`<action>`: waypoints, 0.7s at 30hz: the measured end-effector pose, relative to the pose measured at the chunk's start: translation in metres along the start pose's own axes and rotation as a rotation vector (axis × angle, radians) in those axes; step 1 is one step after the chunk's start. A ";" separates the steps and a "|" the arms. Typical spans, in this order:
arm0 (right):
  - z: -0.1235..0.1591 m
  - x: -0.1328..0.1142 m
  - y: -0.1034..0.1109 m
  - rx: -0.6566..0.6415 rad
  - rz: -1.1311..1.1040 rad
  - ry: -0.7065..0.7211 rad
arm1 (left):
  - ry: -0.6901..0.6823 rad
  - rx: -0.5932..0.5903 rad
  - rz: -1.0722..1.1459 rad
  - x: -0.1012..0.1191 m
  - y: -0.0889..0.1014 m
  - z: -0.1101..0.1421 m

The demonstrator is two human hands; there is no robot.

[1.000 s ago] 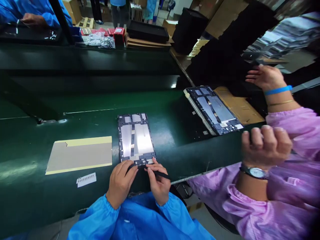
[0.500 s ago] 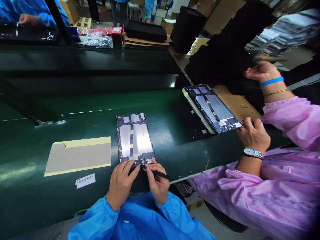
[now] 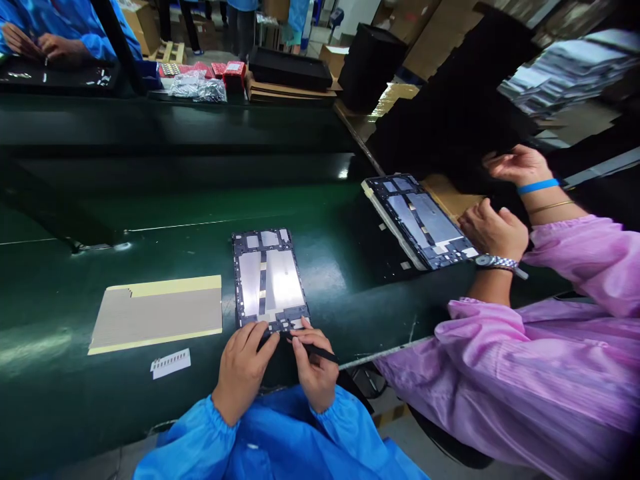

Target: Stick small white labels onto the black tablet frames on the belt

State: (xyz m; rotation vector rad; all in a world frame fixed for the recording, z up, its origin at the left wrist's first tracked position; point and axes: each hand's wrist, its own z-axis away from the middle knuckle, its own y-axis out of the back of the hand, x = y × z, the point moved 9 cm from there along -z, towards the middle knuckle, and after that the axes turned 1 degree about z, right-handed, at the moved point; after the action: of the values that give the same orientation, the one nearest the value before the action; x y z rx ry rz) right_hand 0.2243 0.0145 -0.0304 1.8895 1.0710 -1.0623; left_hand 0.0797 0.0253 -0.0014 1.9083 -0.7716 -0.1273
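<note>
An opened tablet [image 3: 283,277] with silver plates and a dark frame lies on the green bench in front of me. My left hand [image 3: 243,373] grips its bottom edge, fingers bent and thumb close to the corner parts. Between the thumb and fingers of my right hand [image 3: 316,373] is a pair of black tweezers [image 3: 323,352], its tip by the tablet's lower edge; the exact contact point is too small to make out. Left of the tablet are a stack of grey sheets with yellow borders [image 3: 160,308] and a small white label strip [image 3: 171,363].
To the right, a co-worker in pink has hands [image 3: 495,230] beside a stack of opened tablets [image 3: 423,220]. Black trays [image 3: 373,67] pile up behind. A dark post [image 3: 117,43] stands at the left, and another person in blue works across the bench.
The co-worker's nearer hand has moved up and away from the tablet stack's corner, and their other hand has lowered. My two hands have hardly moved.
</note>
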 end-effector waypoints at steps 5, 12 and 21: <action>-0.013 -0.010 0.030 0.132 -0.035 0.072 | 0.087 0.005 0.108 -0.003 0.016 0.001; -0.097 0.040 0.027 -0.343 0.256 -0.223 | 0.476 -0.018 0.283 -0.083 0.020 -0.004; -0.184 0.053 -0.116 -0.588 -0.060 -0.644 | 0.542 -0.201 0.085 -0.217 -0.031 -0.222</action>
State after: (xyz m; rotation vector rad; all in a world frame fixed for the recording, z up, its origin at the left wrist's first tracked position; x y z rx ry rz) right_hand 0.1943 0.2364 -0.0225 0.9586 0.9171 -1.1211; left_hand 0.0140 0.3295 0.0224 1.6070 -0.4481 0.3423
